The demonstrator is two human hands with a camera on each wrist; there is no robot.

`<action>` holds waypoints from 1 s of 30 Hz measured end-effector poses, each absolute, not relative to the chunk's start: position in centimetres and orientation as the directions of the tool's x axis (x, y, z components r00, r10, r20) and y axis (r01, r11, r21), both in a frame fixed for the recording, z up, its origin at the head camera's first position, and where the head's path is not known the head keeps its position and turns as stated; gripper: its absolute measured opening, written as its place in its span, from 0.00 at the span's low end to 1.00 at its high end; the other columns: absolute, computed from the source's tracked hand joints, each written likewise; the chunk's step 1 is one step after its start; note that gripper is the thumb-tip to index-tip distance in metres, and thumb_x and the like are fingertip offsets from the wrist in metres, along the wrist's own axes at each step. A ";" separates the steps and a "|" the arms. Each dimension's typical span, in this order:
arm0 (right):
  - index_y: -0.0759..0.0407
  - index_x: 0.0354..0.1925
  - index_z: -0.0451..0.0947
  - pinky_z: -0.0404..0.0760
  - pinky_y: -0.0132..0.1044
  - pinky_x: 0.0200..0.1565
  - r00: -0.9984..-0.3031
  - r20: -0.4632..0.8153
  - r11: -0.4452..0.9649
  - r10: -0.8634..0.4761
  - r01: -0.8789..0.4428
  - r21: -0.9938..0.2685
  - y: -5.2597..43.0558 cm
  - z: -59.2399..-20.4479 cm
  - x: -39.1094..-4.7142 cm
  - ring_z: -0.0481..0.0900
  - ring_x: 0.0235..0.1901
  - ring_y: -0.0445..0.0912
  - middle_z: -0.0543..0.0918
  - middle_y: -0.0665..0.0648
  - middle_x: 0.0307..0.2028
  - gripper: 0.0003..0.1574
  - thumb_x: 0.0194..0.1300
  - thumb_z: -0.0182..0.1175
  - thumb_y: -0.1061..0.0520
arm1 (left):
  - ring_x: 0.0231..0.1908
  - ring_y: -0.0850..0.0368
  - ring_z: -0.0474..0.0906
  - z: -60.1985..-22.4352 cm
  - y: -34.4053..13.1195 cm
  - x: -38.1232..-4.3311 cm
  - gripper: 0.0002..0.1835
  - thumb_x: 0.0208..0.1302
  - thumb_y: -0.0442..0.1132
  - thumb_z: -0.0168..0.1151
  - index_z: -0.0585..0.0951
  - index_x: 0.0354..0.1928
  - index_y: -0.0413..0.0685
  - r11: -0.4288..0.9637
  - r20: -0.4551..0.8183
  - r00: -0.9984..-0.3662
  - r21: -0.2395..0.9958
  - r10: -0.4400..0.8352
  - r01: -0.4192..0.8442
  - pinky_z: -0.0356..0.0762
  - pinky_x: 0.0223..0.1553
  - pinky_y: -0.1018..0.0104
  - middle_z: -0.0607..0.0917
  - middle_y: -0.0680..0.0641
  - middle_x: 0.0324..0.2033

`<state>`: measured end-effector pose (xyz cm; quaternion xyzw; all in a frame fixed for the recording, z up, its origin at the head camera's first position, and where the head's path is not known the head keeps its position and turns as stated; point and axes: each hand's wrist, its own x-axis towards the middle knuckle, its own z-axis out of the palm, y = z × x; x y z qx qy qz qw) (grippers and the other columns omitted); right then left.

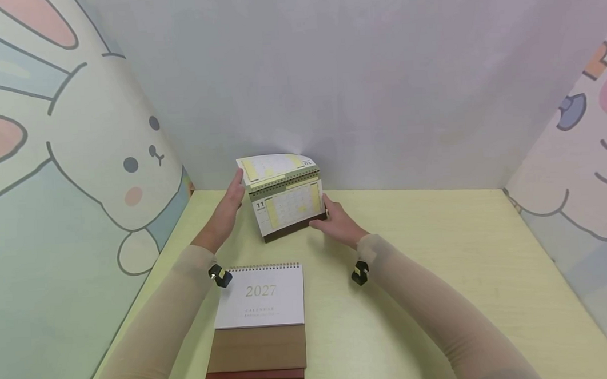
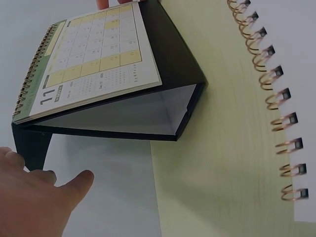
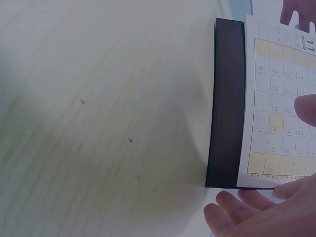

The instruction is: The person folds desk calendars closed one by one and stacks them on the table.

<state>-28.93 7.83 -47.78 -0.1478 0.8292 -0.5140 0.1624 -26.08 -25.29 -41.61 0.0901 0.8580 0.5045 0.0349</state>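
A desk calendar (image 1: 293, 208) with a dark stand is propped up at the back of the table, showing the page marked 11. Its wire-bound page marked 10 (image 1: 274, 167) is flipped back over the top. My left hand (image 1: 226, 213) is at the calendar's left side, fingers extended by the flipped page; in the left wrist view this hand (image 2: 37, 197) lies beside the stand's open end. At the lower right edge, my right hand (image 1: 338, 225) grips the calendar. The right wrist view shows its thumb (image 3: 307, 109) over the page and the other fingers along the edge.
A second calendar (image 1: 261, 297), its white cover reading 2027, lies flat on the pale wood-grain table (image 1: 430, 251) nearer to me. A grey-white wall (image 1: 360, 95) rises right behind the propped calendar. A side panel with a cartoon rabbit (image 1: 105, 142) borders the left.
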 end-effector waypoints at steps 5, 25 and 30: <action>0.50 1.00 0.34 0.48 0.68 0.97 -0.905 -0.123 0.434 -0.408 -0.074 -0.898 7.8 -48.0 -29.1 0.44 0.98 0.63 0.48 0.66 0.97 0.65 0.88 0.65 0.48 | 0.98 0.55 0.22 -41.5 -25.3 -26.0 0.40 0.96 0.69 0.27 0.29 0.97 0.77 0.508 0.008 -0.982 0.855 0.188 0.104 0.26 0.97 0.28 0.28 0.70 0.96; 0.52 1.00 0.32 0.52 0.68 0.96 -0.910 -0.172 0.484 -0.377 -0.035 -0.874 7.8 -47.8 -28.9 0.47 0.97 0.64 0.47 0.69 0.96 0.68 0.87 0.66 0.42 | 0.99 0.43 0.23 -42.1 -25.3 -26.1 0.42 0.96 0.66 0.38 0.36 0.99 0.76 0.591 0.060 -0.976 0.788 0.210 0.175 0.31 0.94 0.19 0.24 0.66 0.96; 0.52 0.99 0.31 0.52 0.69 0.96 -0.910 -0.181 0.488 -0.374 -0.027 -0.873 7.8 -47.8 -28.9 0.48 0.97 0.65 0.46 0.69 0.96 0.68 0.87 0.65 0.41 | 0.99 0.47 0.22 -42.2 -25.3 -26.1 0.42 0.96 0.67 0.40 0.37 0.99 0.75 0.612 0.069 -0.977 0.770 0.202 0.181 0.32 0.96 0.21 0.24 0.67 0.96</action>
